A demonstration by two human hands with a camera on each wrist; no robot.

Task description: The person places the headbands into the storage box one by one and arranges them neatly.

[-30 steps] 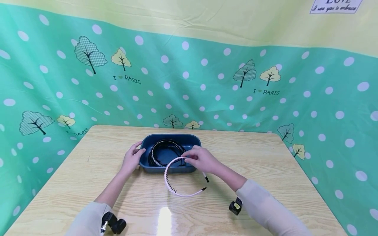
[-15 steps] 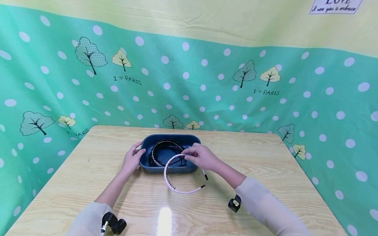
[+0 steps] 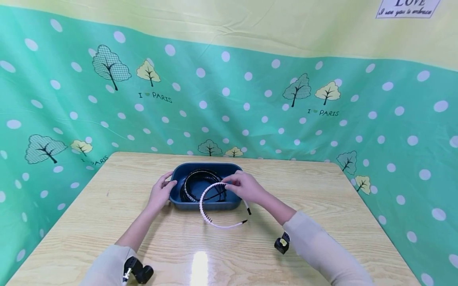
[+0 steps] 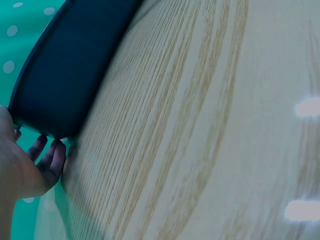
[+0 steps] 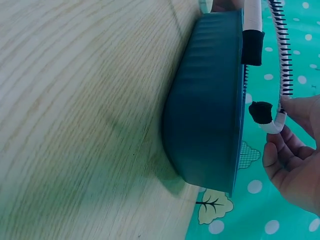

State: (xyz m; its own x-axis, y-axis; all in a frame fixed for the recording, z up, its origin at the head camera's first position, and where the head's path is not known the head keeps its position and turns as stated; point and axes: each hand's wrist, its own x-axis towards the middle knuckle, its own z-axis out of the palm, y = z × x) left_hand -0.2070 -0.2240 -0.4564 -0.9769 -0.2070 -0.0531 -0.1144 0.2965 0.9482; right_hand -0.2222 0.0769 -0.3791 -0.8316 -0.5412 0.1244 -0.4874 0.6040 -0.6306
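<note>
A white headband [image 3: 205,197] with black comb teeth and black tips is pinched between the thumb and fingers of my right hand [image 3: 247,187]. It hangs over the front rim of a dark blue plastic box [image 3: 200,206], its tips above the table in front. In the right wrist view the headband's teeth [image 5: 285,60] face the box. My left hand [image 3: 160,193] grips the box's left end, thumb at the rim; in the left wrist view its fingertips [image 4: 59,150] touch the end wall. Several black headbands [image 3: 191,190] lie inside the box, partly covered by the white one.
The box stands on a wood-grain table [image 3: 304,198] towards its far edge. Behind hangs a green polka-dot cloth [image 3: 229,107] with printed trees. Black cameras [image 3: 137,270] are strapped to both wrists.
My right hand has risen slightly and moved a little away from me, carrying the white headband farther over the box. My left hand and the box have stayed in place.
</note>
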